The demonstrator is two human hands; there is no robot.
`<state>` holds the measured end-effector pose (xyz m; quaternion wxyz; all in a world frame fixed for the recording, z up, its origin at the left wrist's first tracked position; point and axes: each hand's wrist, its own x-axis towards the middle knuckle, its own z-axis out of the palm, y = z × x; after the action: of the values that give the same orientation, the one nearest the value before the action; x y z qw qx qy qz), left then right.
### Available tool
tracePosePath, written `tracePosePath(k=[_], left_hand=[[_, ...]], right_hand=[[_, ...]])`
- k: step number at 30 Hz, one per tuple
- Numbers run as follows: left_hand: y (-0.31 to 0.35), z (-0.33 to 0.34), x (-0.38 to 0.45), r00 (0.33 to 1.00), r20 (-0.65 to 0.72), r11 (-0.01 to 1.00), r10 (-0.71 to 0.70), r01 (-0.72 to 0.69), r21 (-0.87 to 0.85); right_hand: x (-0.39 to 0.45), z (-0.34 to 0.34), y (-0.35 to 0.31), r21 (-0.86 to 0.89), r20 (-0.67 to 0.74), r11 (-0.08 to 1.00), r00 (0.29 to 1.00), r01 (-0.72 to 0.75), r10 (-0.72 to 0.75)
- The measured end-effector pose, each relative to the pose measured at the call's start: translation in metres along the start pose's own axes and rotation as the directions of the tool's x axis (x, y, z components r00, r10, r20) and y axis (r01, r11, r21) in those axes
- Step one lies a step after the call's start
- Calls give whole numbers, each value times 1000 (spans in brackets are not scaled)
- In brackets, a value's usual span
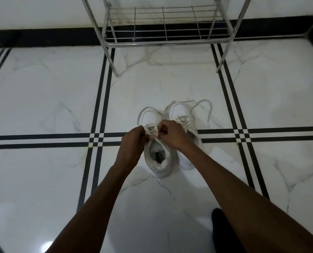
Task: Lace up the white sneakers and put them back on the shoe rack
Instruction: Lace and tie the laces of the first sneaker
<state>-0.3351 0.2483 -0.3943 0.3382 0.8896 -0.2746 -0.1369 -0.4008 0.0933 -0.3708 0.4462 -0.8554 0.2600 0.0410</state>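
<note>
Two white sneakers stand side by side on the floor, toes pointing away from me. The left sneaker [158, 161] shows its open collar and insole. My left hand [133, 141] and my right hand [172, 134] meet over its tongue, each pinching its white lace [150, 131]. Part of that lace loops around the toe. The right sneaker [181, 114] is partly hidden under my right wrist; its loose lace [205, 105] trails on the floor to the right. The metal wire shoe rack [166, 31] stands beyond the shoes, and its lowest shelf holds nothing.
White marble floor tiles with black double stripes [100, 92] surround the shoes. A black skirting band [42, 37] runs along the wall behind the rack. The rack's legs [115, 70] stand on the floor ahead. A dark shape [223, 230] lies near my right forearm.
</note>
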Motion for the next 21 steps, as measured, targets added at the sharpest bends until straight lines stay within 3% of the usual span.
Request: tracePosePath(k=[3,10,21], left_hand=[[1,-2,-4,998,1,997,65,-65,52],[8,-5,-5,997,48,990,66,-71,118],[10,-5,-11,1000,29,996,6,-8,83]], right_hand=[[1,2,-2,-89,-65,994,996,62,-68],[-12,6,-12,-281,-54,947,983,154,-176],[-17,16,-9,-221,-108,969,985,111,-138]])
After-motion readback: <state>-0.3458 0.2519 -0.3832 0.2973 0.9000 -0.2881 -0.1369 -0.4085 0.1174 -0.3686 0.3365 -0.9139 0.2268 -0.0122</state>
